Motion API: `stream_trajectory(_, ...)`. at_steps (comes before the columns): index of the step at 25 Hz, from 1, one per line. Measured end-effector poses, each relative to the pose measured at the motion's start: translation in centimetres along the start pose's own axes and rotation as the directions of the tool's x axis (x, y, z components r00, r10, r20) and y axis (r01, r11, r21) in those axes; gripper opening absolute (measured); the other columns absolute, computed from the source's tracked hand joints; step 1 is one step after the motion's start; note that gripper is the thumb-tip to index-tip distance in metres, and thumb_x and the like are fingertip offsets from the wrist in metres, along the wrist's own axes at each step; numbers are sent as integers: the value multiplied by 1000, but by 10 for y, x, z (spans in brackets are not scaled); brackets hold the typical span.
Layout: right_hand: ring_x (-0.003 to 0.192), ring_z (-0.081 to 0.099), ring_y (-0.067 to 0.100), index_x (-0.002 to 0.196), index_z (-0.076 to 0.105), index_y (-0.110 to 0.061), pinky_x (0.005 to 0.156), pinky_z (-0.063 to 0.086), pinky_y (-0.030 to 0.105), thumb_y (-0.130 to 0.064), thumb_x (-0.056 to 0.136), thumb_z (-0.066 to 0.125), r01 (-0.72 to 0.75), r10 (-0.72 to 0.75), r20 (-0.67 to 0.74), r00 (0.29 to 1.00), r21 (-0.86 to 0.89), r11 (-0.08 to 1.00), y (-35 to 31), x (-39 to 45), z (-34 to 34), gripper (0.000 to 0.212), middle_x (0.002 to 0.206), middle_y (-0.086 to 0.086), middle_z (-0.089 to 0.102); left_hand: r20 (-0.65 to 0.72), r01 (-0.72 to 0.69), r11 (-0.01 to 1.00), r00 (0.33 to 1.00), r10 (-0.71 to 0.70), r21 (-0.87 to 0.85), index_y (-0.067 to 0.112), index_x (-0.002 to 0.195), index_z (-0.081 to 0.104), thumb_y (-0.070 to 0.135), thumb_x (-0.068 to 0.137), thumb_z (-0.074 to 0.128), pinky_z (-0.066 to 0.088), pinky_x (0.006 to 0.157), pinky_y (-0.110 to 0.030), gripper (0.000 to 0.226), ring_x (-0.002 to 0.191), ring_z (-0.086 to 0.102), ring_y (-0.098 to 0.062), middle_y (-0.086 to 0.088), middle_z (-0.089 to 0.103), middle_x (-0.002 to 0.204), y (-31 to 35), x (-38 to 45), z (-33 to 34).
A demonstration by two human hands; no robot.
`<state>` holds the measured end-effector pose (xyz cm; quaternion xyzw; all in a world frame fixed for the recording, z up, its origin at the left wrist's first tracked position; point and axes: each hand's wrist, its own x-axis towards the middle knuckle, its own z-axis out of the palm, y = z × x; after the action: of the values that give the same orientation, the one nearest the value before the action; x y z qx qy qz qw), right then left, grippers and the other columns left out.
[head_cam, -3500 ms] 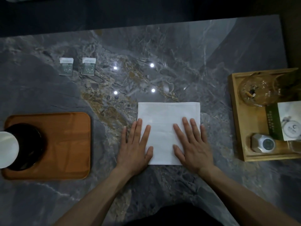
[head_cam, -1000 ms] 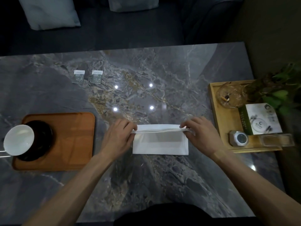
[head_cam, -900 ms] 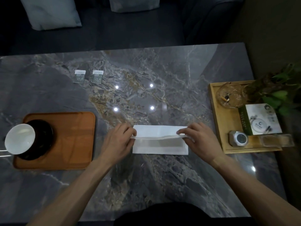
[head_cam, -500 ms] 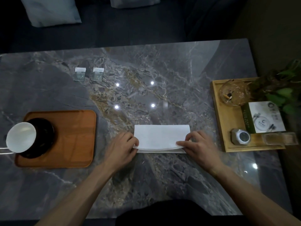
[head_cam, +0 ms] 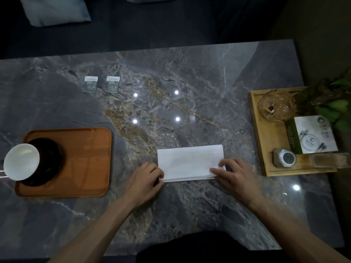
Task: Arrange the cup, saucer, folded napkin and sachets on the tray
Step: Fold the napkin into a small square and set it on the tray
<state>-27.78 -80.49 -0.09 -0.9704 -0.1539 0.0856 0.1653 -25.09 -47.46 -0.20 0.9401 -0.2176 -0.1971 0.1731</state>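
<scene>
A white napkin (head_cam: 188, 162) lies folded into a long strip on the marble table in front of me. My left hand (head_cam: 145, 177) pinches its near left corner and my right hand (head_cam: 232, 172) presses on its near right corner. At the left sits a brown wooden tray (head_cam: 85, 160). On the tray's left end a white cup (head_cam: 21, 161) stands on a dark saucer (head_cam: 50, 160). Two grey-green sachets lie side by side at the far left of the table, the left sachet (head_cam: 90, 86) and the right sachet (head_cam: 113, 86).
A light wooden tray (head_cam: 256, 133) at the right edge holds a glass ashtray (head_cam: 275, 106), a green-and-white box (head_cam: 313, 134), a small round clock (head_cam: 284, 160) and a clear holder. A leafy plant (head_cam: 334, 103) overhangs it. Cushions lie beyond the table's far edge.
The napkin has been folded in half toward me, from a square into a strip. Both hands brought the far edge down to the near edge and now hold its near corners.
</scene>
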Motion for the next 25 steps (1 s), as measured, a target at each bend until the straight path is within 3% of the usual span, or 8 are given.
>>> stream_trajectory(7, 89, 63, 28, 96, 76, -22, 69, 46, 38, -24, 72, 85, 18, -19, -51, 999, -14, 1000, 0, -1, 4, 26, 95, 1, 70, -12, 73, 997, 997, -73, -30, 17, 88, 60, 26, 80, 71, 45, 72, -40, 16, 89, 53, -26, -1, 59, 91, 9, -1, 3)
stream_trajectory(15, 80, 58, 24, 88, 71, -24, 67, 43, 37, -21, 72, 84, 8, -9, -26, 1000, -47, 999, -4, 1, 9, 21, 85, -3, 67, 46, 211, 972, 975, -216, 103, 25, 89, 52, 34, 86, 61, 36, 79, -39, 13, 100, 48, -23, 3, 56, 98, 18, 2, 9)
stream_trajectory(19, 85, 57, 24, 89, 69, -28, 70, 42, 35, -35, 71, 84, -39, 42, 41, 998, -71, 997, -6, 3, 4, 24, 89, -4, 65, 65, 172, 965, 980, -188, 198, 28, 92, 49, 42, 86, 53, 38, 78, -39, 15, 97, 49, -23, 4, 53, 98, 16, 2, 8)
stream_trajectory(21, 86, 57, 23, 91, 69, -28, 72, 41, 33, -45, 76, 77, -61, 62, 20, 998, -56, 997, -10, 5, 1, 24, 93, -4, 65, -3, 136, 976, 991, -137, 172, 27, 86, 52, 47, 84, 51, 40, 73, -39, 20, 88, 50, -23, 3, 53, 90, 16, 5, 4)
stream_trajectory(23, 89, 57, 23, 99, 70, -24, 75, 41, 33, -43, 86, 66, -54, 52, -69, 996, -21, 998, -18, 14, -1, 23, 99, -1, 65, -172, 107, 990, 981, -89, 97, 24, 84, 58, 46, 84, 52, 41, 71, -37, 22, 82, 50, -22, 2, 54, 87, 19, 15, 0)
stream_trajectory(25, 103, 56, 27, 113, 67, -21, 84, 45, 39, -38, 92, 58, -62, 60, -132, 989, -10, 998, -28, 33, 0, 28, 112, 4, 64, -301, 73, 995, 953, -49, 71, 21, 94, 62, 43, 86, 51, 43, 78, -38, 26, 89, 52, -22, 0, 58, 96, 25, 37, -3)
